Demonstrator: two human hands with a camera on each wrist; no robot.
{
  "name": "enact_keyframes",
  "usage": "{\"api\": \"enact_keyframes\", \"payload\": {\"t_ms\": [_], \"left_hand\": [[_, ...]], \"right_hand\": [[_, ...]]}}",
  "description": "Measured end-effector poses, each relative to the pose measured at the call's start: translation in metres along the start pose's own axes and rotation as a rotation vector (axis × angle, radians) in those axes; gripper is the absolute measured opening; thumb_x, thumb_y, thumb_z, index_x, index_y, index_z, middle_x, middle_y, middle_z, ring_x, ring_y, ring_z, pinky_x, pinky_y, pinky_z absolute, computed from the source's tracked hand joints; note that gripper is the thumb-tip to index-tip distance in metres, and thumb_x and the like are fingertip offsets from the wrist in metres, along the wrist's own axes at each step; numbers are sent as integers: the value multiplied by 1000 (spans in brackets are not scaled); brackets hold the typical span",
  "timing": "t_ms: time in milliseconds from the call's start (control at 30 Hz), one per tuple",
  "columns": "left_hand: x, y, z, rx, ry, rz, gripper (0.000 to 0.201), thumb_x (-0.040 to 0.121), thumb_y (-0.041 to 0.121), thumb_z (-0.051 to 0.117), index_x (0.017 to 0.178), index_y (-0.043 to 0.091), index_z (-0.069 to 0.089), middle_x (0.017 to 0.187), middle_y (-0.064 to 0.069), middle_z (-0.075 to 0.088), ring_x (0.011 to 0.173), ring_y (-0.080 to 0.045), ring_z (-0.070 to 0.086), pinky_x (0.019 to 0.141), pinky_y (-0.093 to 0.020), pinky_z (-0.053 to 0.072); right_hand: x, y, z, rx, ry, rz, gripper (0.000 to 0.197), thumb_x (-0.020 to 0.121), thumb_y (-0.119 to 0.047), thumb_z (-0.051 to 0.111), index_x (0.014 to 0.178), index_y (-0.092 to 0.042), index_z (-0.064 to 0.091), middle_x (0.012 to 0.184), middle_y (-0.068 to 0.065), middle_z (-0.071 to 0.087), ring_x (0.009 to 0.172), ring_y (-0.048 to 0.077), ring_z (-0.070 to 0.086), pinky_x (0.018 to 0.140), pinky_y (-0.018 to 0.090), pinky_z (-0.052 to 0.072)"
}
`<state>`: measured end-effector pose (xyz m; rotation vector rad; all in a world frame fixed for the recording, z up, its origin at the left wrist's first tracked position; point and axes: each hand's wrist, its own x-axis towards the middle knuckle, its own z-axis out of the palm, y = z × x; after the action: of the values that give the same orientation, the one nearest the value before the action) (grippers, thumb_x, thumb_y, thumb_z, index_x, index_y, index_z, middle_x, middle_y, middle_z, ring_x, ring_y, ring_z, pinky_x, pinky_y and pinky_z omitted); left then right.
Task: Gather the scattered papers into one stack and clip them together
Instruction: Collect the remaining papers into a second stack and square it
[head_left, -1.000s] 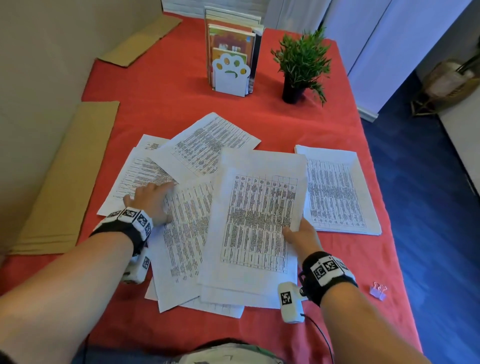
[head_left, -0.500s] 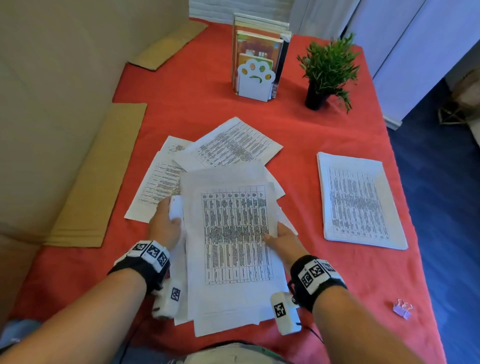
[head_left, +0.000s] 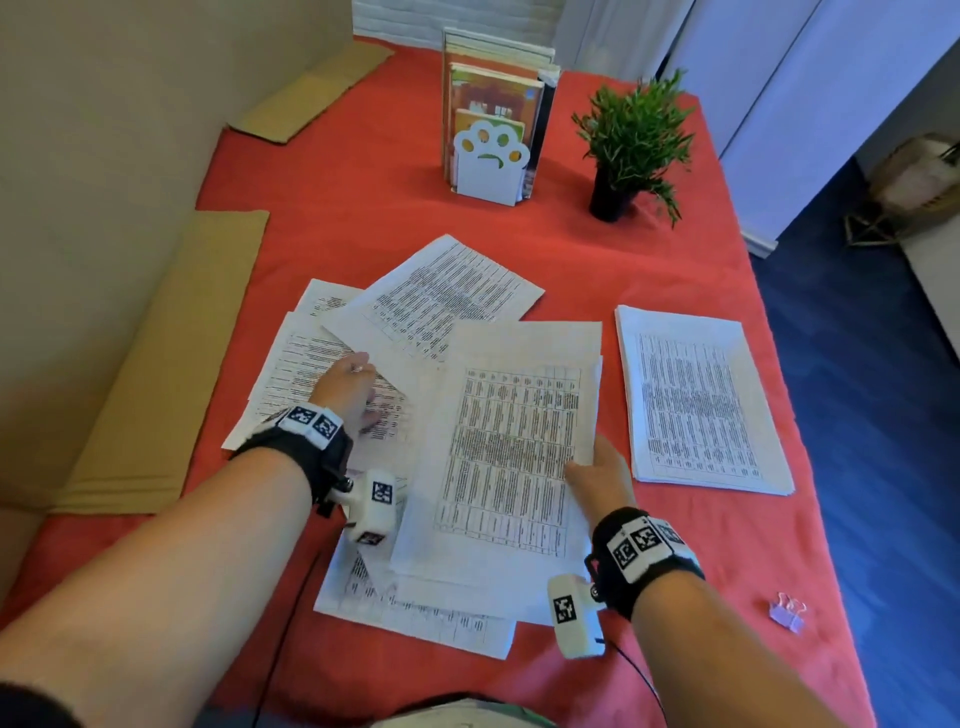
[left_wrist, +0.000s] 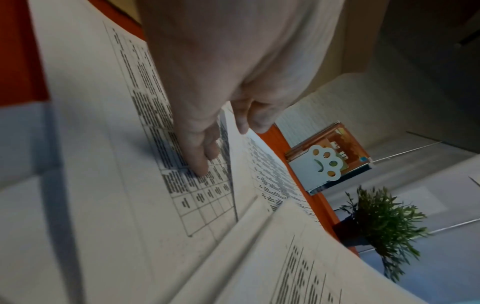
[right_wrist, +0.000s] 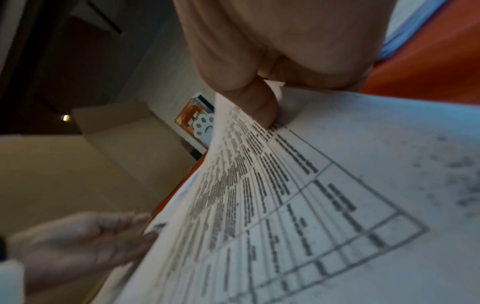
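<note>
Printed table sheets lie scattered on the red tablecloth (head_left: 363, 171). My right hand (head_left: 597, 470) pinches the right edge of a gathered bundle of sheets (head_left: 509, 441), thumb (right_wrist: 259, 107) on top of the bundle (right_wrist: 337, 205). My left hand (head_left: 345, 387) lies flat on the loose sheets at the left (head_left: 296, 364), fingertips (left_wrist: 202, 164) pressing the print. An angled sheet (head_left: 447, 291) lies behind them, and more sheets (head_left: 415, 608) stick out under the bundle near me. A separate neat stack (head_left: 696, 400) lies to the right. A pale pink binder clip (head_left: 787, 613) lies near the table's right edge.
A white paw-shaped bookend with books (head_left: 491, 140) and a small potted plant (head_left: 634, 150) stand at the back. Flat cardboard pieces (head_left: 171, 364) lie along the left side against the wall. The table's right edge drops to a blue floor (head_left: 857, 415).
My left hand has let go of the bundle's left edge and moved out onto the loose sheets at the left. The right hand keeps its pinch, and the bundle has shifted slightly right.
</note>
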<state>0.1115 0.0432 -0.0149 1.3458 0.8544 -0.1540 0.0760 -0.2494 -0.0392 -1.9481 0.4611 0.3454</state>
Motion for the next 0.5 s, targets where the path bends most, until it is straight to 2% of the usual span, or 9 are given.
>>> {"api": "enact_keyframes", "payload": {"t_ms": [33, 100, 200, 267, 333, 367, 400, 433, 500], "left_hand": [[5, 0, 5, 6, -9, -12, 40, 94, 5, 44, 131, 19, 50, 107, -1, 51, 103, -22, 50, 90, -39, 50], [13, 2, 12, 7, -25, -24, 40, 94, 5, 46, 131, 18, 50, 103, -4, 53, 98, -21, 50, 87, -38, 49], [22, 0, 15, 88, -7, -25, 44, 88, 8, 52, 132, 4, 47, 85, -12, 54, 72, -17, 50, 68, -32, 50], [24, -5, 13, 190, 15, 15, 45, 87, 11, 53, 130, -1, 47, 93, -23, 58, 61, -17, 50, 71, -36, 51], [13, -12, 9, 266, -2, 44, 21, 87, 10, 54, 105, 10, 65, 88, -19, 56, 56, -20, 49, 74, -40, 48], [5, -17, 6, 308, -22, 53, 17, 85, 7, 53, 80, 18, 66, 78, -16, 54, 53, -21, 45, 69, -39, 44], [-4, -24, 1, 367, -50, 59, 27, 83, 4, 52, 62, 19, 59, 65, -14, 50, 52, -22, 42, 63, -37, 39], [-14, -32, -4, 411, -89, 55, 30, 82, 2, 51, 56, 15, 54, 57, -13, 45, 52, -22, 39, 61, -35, 34], [-39, -45, -14, 525, -188, -21, 25, 83, 3, 52, 59, 10, 52, 54, -12, 41, 52, -21, 38, 58, -33, 32]], "right_hand": [[1, 3, -3, -12, 8, 19, 36, 79, 3, 48, 105, -19, 61, 94, 6, 71, 88, 27, 69, 76, 41, 60], [3, 7, -7, -22, 19, 48, 35, 79, 6, 45, 103, -14, 61, 90, 7, 68, 77, 26, 66, 68, 37, 57], [1, 2, -17, 23, 50, 46, 28, 80, 7, 45, 97, -9, 60, 77, 8, 56, 66, 19, 50, 60, 30, 44], [-1, -3, -26, 103, 67, 33, 30, 81, 9, 46, 98, -11, 60, 77, 6, 55, 69, 18, 50, 64, 30, 44], [-1, -10, -36, 166, 86, 19, 28, 83, 9, 49, 99, -13, 58, 82, 5, 58, 73, 18, 53, 67, 29, 47], [2, -14, -39, 180, 94, 16, 27, 84, 8, 50, 100, -13, 57, 84, 5, 59, 75, 18, 55, 69, 29, 48], [5, -18, -41, 197, 106, 22, 28, 85, 8, 51, 103, -12, 57, 87, 6, 61, 78, 20, 57, 71, 33, 51], [10, -21, -41, 207, 112, 29, 30, 84, 7, 53, 107, -12, 58, 91, 8, 64, 82, 23, 61, 75, 38, 54], [22, -23, -35, 222, 122, 55, 36, 84, 7, 54, 114, -12, 59, 99, 12, 68, 90, 31, 65, 85, 46, 56]]}}
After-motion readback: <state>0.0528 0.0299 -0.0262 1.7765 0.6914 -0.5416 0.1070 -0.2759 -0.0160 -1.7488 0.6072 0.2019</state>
